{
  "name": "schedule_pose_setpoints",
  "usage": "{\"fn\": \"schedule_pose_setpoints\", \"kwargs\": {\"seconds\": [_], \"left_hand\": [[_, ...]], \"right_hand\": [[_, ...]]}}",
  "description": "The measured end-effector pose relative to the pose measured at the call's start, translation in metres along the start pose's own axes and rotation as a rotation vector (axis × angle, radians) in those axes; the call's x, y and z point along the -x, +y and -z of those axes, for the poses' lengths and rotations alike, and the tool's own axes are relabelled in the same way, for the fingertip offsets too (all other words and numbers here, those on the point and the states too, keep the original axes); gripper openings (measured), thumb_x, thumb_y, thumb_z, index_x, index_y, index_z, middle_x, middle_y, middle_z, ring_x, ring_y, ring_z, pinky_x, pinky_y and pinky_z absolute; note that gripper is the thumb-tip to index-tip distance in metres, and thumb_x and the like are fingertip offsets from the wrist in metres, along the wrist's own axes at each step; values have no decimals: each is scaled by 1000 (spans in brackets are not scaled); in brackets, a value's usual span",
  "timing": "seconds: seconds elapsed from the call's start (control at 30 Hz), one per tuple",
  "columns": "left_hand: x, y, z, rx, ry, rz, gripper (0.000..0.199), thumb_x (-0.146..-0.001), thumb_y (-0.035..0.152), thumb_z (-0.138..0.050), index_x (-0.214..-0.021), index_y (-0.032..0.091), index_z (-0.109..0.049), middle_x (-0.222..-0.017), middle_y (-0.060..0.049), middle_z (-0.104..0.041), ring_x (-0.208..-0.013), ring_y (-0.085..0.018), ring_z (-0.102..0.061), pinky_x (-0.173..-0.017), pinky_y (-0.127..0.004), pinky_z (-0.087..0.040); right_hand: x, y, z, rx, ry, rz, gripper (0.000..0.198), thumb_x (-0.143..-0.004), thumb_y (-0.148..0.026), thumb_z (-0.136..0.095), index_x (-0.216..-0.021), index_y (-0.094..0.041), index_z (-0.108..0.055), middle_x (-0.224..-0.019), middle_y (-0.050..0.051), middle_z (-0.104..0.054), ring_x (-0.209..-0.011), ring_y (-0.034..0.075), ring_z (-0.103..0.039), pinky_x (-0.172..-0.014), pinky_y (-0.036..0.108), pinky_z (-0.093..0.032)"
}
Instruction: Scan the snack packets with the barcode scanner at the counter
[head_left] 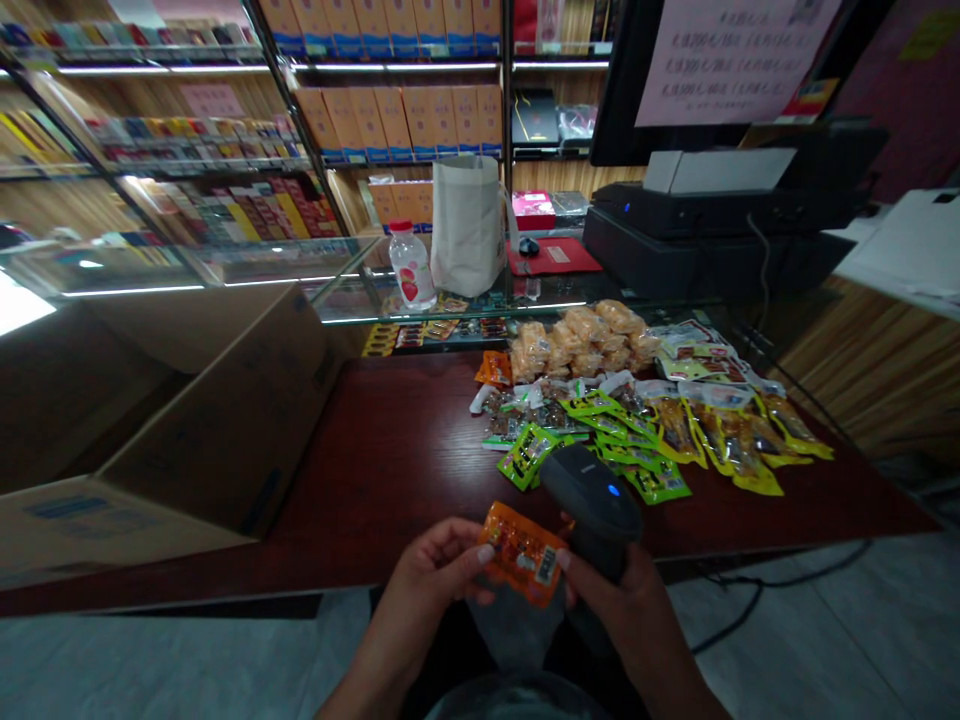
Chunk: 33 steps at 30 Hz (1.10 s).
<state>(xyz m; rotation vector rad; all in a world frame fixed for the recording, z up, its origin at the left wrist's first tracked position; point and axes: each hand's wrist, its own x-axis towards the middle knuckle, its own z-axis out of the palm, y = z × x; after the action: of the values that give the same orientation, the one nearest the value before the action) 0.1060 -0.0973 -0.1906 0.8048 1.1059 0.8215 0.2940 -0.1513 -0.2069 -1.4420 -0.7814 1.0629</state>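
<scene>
My left hand [444,572] pinches the left edge of an orange snack packet [520,553], whose barcode faces up at its right end. My right hand [616,592] is wrapped round the handle of a black barcode scanner [592,492] with a blue light on its head. The right thumb also touches the packet's barcode end. Beyond the scanner lie green snack packets [529,455], partly hidden by it. Yellow-edged snack pouches [731,437] spread out to their right. Another orange packet [494,368] rests farther back, beside a pile of tan wrapped snacks [583,338].
An open cardboard box [217,440] stands on the left of the dark red table [390,440]. On the glass counter behind are a bottle [412,268] and a white bag [466,228]. A monitor [630,90] and black till equipment [697,235] stand back right. Cables [750,600] hang below.
</scene>
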Motion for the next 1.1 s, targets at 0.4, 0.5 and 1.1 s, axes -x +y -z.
{"fn": "schedule_pose_setpoints", "kwargs": {"seconds": [0.4, 0.5, 1.1], "left_hand": [[-13, 23, -8, 17, 33, -12, 37, -62, 41, -89, -76, 12, -71, -70, -8, -76, -58, -14, -69, -57, -21, -55], [-15, 32, -8, -8, -17, -20, 34, -68, 41, -85, -78, 12, -72, -72, -10, -77, -62, -15, -70, -59, -21, -55], [-24, 34, -4, 76, -130, 66, 37, -56, 34, -94, -77, 15, -71, -77, -6, -76, -61, -15, -69, -57, -23, -55]], "right_hand": [[-18, -5, -13, -159, 13, -2, 45, -74, -44, -80, -105, -14, -66, -48, -6, -61, -46, 14, -53, -52, 23, -46], [-23, -9, -13, -174, 32, -9, 45, -71, -41, -82, -103, -14, -66, -48, -5, -62, -44, 13, -53, -49, 22, -45], [-46, -23, -8, -44, 24, 98, 35, -71, -46, -82, -87, -18, -69, -55, -3, -64, -51, 17, -57, -53, 26, -49]]}}
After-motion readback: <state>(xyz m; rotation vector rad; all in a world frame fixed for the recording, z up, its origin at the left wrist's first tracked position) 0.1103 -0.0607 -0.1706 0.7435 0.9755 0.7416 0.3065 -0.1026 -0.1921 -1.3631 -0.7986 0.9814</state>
